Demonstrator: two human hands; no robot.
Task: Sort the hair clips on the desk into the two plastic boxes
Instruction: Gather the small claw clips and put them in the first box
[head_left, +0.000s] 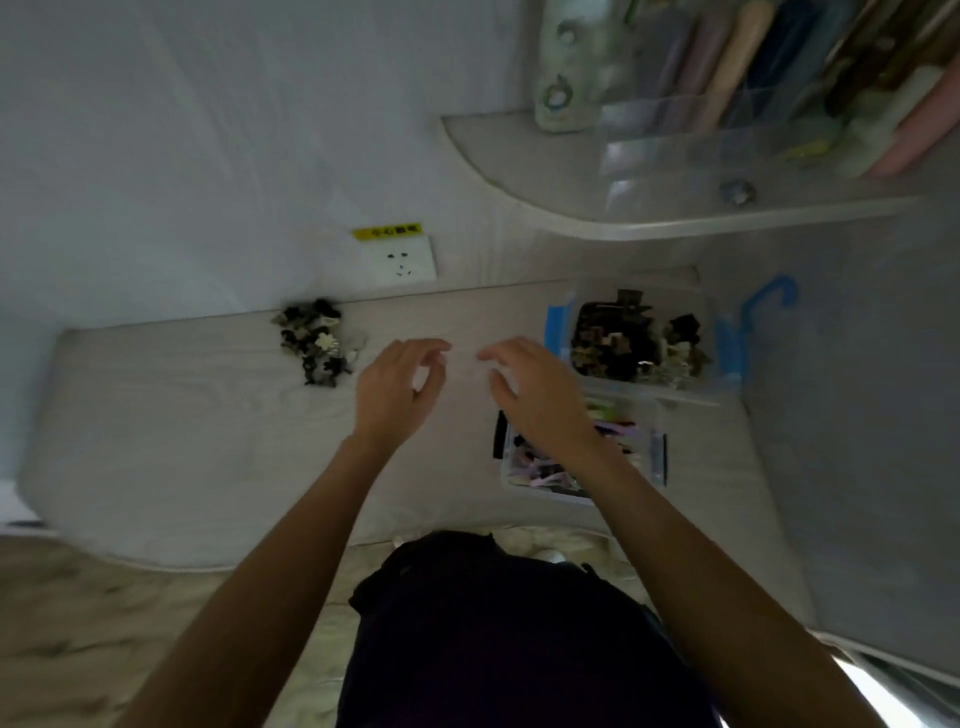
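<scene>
A pile of dark and pale hair clips (314, 342) lies on the desk (171, 431) near the wall. At the back right stands a clear box with blue latches (558, 325), holding several dark clips. A smaller clear box with black latches (658, 453) stands in front of it with pastel clips inside. My left hand (397, 389) hovers over the desk right of the pile, fingers loosely curved, holding nothing. My right hand (537, 392) hovers beside it, left of the boxes, fingers also relaxed and empty. My right forearm covers part of the smaller box.
A wall socket (402, 260) with a yellow label sits just behind the desk's back edge. A curved shelf (524, 187) above the right side carries clear organisers and a bottle. A grey panel (852, 415) bounds the desk on the right.
</scene>
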